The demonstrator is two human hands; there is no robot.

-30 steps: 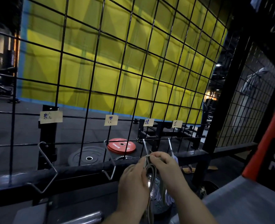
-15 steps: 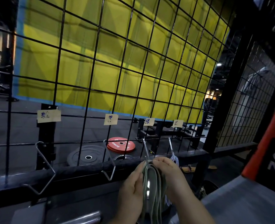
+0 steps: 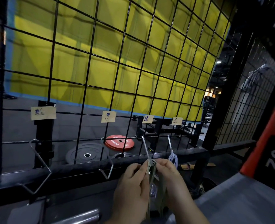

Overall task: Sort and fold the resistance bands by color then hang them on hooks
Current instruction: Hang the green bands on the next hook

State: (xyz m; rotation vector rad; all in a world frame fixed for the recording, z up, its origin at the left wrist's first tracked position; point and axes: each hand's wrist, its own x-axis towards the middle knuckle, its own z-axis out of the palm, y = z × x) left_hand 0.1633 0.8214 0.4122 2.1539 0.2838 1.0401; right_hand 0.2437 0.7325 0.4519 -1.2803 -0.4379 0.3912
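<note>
Folded green-grey resistance bands (image 3: 152,171): the bundle hangs down between the two hands, with its top loop held at the lower end of the third hook (image 3: 145,147). The left hand (image 3: 132,189) pinches the bundle's left face with curled fingertips (image 3: 142,167). The right hand (image 3: 173,178) pinches the right face in the same way. The hook's tip is hidden behind the fingers, so it cannot be told whether the loop has passed over it.

Directly above the fingers, a paper label (image 3: 148,119) sits on the wire grid (image 3: 91,88). Just right of the right fingers, the fourth hook (image 3: 169,143) carries pale bands (image 3: 173,158). Left of the left fingers, the second hook (image 3: 108,162) and, well beyond it, the first hook (image 3: 40,159) carry nothing.

Judgement: the hanging step for this colour is in hand. The next move calls for seating the loop fully over the hook's upturned end, then easing off both pinches without dragging the bundle off
</note>
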